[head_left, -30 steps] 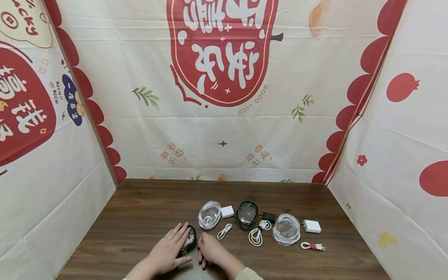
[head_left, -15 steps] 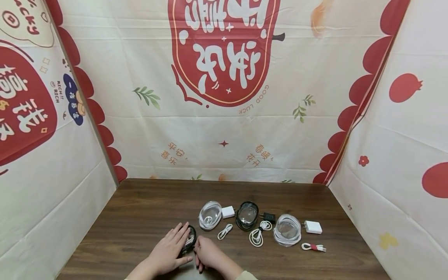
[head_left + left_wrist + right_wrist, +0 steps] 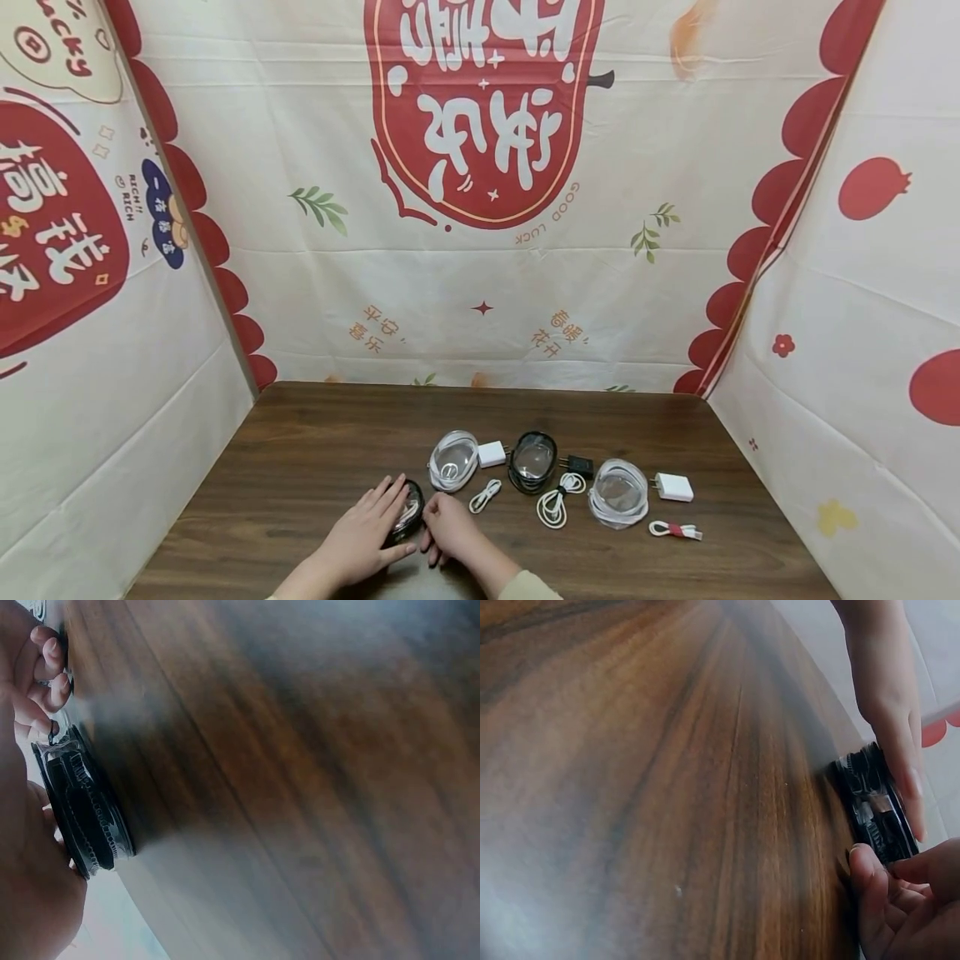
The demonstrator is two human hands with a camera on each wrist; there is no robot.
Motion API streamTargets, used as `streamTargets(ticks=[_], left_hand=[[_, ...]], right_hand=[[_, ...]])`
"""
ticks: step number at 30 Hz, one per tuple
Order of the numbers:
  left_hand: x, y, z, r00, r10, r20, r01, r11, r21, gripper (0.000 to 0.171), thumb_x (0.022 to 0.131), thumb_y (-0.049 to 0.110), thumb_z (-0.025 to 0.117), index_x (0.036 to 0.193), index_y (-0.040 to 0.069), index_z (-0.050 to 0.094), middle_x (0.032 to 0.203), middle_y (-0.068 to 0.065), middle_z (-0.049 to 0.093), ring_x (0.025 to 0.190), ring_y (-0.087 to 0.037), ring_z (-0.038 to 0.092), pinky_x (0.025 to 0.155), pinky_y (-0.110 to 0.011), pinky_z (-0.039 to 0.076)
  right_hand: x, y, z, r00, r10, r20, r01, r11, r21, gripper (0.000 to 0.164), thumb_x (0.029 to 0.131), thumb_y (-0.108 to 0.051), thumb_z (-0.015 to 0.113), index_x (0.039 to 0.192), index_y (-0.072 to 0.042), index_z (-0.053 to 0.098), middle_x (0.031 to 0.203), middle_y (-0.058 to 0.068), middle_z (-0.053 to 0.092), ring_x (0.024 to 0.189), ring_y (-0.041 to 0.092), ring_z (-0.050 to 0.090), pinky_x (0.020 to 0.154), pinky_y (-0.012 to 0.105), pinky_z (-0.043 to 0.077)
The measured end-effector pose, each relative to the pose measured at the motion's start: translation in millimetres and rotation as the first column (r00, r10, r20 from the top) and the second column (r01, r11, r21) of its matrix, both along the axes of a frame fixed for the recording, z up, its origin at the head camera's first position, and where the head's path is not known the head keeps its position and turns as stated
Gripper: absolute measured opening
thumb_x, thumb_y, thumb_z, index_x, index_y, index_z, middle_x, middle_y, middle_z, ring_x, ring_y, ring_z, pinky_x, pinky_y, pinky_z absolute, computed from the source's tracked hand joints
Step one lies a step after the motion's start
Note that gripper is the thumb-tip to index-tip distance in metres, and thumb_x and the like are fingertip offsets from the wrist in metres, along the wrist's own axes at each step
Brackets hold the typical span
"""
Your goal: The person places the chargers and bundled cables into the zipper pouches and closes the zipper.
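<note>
A small round clear pouch with black edging (image 3: 412, 510) lies on the table in the head view, something pale showing inside. Across its top rests my left hand (image 3: 360, 531), fingers straight and thumb spread. At the pouch's right edge is my right hand (image 3: 452, 529), its fingers curled. The left wrist view shows the pouch (image 3: 84, 806) side-on with its zip, and the right fingers (image 3: 45, 694) pinching a small dark zipper pull at its end. In the right wrist view the right hand (image 3: 907, 907) is at the near end of the pouch (image 3: 871, 806), under the left hand (image 3: 889, 712).
To the right lie two white-edged pouches, the left one (image 3: 453, 461) and the right one (image 3: 619, 493), and another black-edged pouch (image 3: 533, 461). Among them are white chargers (image 3: 673, 487), a black charger (image 3: 577, 467) and bundled white cables (image 3: 552, 507). Fabric walls (image 3: 480, 275) surround the wooden table (image 3: 315, 442).
My right hand has shifted slightly along the pouch's right edge, toward me and then back away. The left hand stays on the pouch. The head view has turned slightly left.
</note>
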State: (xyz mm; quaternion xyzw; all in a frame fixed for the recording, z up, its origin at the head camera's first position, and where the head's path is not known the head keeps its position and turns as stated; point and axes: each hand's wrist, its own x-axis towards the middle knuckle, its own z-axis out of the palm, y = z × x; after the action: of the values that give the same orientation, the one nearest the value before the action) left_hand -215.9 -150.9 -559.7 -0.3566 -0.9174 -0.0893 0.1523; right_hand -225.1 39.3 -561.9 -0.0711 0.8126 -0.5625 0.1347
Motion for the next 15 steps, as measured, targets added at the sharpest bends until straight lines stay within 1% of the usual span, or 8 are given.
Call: streamTargets(ticks=[3, 7, 12, 15], left_hand=[[2.3, -2.2, 2.0, 1.000, 0.011, 0.014, -0.011, 1.000, -0.018, 0.078, 0.091, 0.059, 0.055, 0.137, -0.003, 0.050, 0.145, -0.021, 0.044, 0.132, -0.040, 0.041, 0.103, -0.049, 0.039], [4.1, -6.1, 1.7, 1.000, 0.005, 0.003, -0.005, 1.000, -0.025, 0.077, 0.090, 0.058, 0.058, 0.136, -0.003, 0.052, 0.144, -0.021, 0.045, 0.131, -0.040, 0.042, 0.102, -0.051, 0.039], [5.9, -8.1, -0.8, 1.000, -0.005, 0.003, 0.005, 1.000, -0.014, 0.078, 0.089, 0.058, 0.059, 0.137, -0.002, 0.051, 0.146, -0.021, 0.043, 0.132, -0.041, 0.040, 0.102, -0.052, 0.039], [4.7, -5.6, -1.8, 1.000, -0.009, 0.007, 0.009, 1.000, -0.001, 0.080, 0.088, 0.058, 0.060, 0.138, -0.004, 0.049, 0.147, -0.022, 0.041, 0.133, -0.042, 0.038, 0.103, -0.053, 0.038]], right_hand=[[-4.0, 0.1, 1.2, 1.000, -0.002, 0.002, 0.002, 1.000, 0.007, 0.014, 0.099, -0.004, 0.048, 0.085, -0.005, 0.052, 0.056, 0.008, 0.060, 0.036, 0.013, 0.052, 0.031, 0.027, 0.040], [-9.7, 1.8, 4.5, 1.000, -0.012, -0.010, 0.013, 1.000, 0.008, 0.014, 0.100, -0.004, 0.047, 0.086, -0.004, 0.052, 0.058, 0.010, 0.061, 0.037, 0.014, 0.052, 0.031, 0.028, 0.042], [-14.1, 4.1, 5.4, 1.000, -0.019, -0.016, 0.019, 1.000, 0.002, 0.014, 0.100, -0.004, 0.046, 0.087, -0.003, 0.052, 0.059, 0.012, 0.061, 0.037, 0.014, 0.052, 0.032, 0.028, 0.042], [-15.3, 4.9, 4.4, 1.000, -0.015, -0.012, 0.015, 1.000, 0.008, 0.015, 0.100, -0.005, 0.046, 0.087, -0.004, 0.052, 0.059, 0.012, 0.061, 0.037, 0.013, 0.051, 0.032, 0.028, 0.042]])
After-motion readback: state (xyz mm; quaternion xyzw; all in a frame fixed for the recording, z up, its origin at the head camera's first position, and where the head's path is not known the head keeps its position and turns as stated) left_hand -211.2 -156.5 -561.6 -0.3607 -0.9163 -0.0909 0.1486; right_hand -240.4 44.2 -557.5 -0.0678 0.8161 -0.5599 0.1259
